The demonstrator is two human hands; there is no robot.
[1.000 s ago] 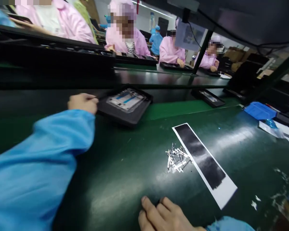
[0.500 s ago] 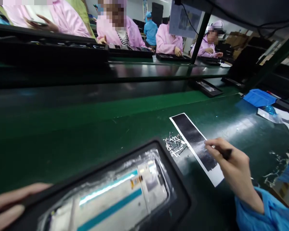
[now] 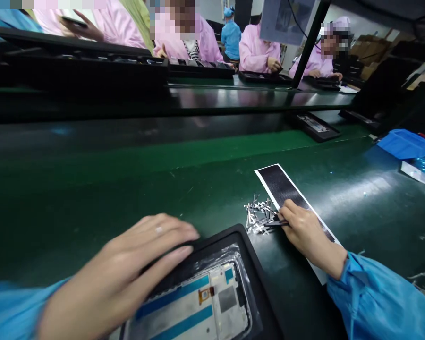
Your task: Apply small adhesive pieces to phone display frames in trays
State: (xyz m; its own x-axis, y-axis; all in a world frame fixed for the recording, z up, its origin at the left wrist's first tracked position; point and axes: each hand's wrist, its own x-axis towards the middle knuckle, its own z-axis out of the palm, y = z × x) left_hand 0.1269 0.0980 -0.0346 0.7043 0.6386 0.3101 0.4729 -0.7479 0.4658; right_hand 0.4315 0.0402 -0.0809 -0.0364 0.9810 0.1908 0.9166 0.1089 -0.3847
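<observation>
My right hand (image 3: pixel 304 231) is closed around dark tweezers (image 3: pixel 278 223), whose tips point left into a pile of small black and silver strips (image 3: pixel 260 215). Beneath that hand lies a white-edged sheet with a black patterned face (image 3: pixel 283 186); the hand covers its middle. My left hand (image 3: pixel 127 264), slightly blurred, stretches its fingers over the left side of a black tray (image 3: pixel 241 236). Whether its fingertips touch the rim I cannot tell. In the tray sits a phone frame (image 3: pixel 216 302) with blue strips and a small orange flex cable, clear film around it.
Another black tray with a phone part (image 3: pixel 317 126) lies farther back on the green table (image 3: pixel 127 189). At the right are a blue bin (image 3: pixel 405 144) and white paper (image 3: pixel 420 174). Across a raised ledge, several people in pink work at black trays (image 3: pixel 265 77).
My right hand has moved left from the patterned sheet to the strip pile. My left hand has come from the tray's lower left corner up over its side. The tray has shifted slightly down.
</observation>
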